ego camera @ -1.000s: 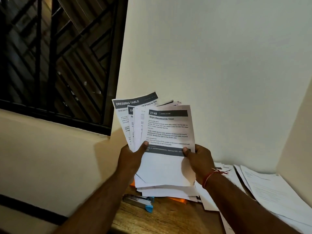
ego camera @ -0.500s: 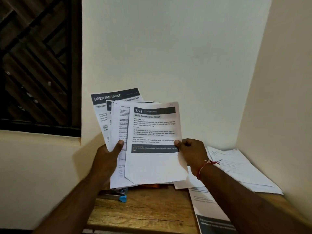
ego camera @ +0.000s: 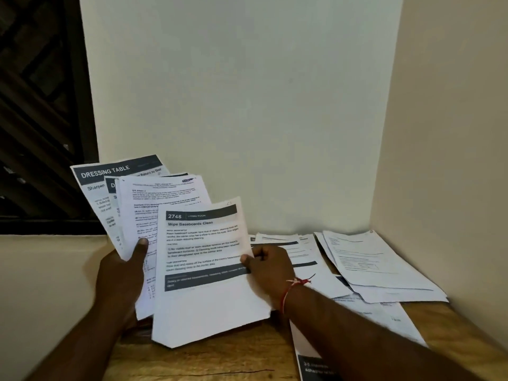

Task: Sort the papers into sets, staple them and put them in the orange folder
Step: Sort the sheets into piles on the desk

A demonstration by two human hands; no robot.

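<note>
My left hand grips a fan of several printed papers, with a sheet headed "DRESSING TABLE" at the back. My right hand pinches the right edge of the front sheet, headed "Wipe Baseboards Clean", which hangs lower than the fan and a little to its right, its bottom corner near the wooden table. The orange folder and the stapler are hidden behind the held papers.
More loose papers lie spread on the table's right side: a stack in the corner by the wall and a dark-banded sheet at the front edge. A barred window is at the left. Walls close in behind and to the right.
The view has swung right and down. My right hand has drawn the "Wipe Baseboards Clean" sheet down and right, away from the fan in my left hand; the stapler is now covered.
</note>
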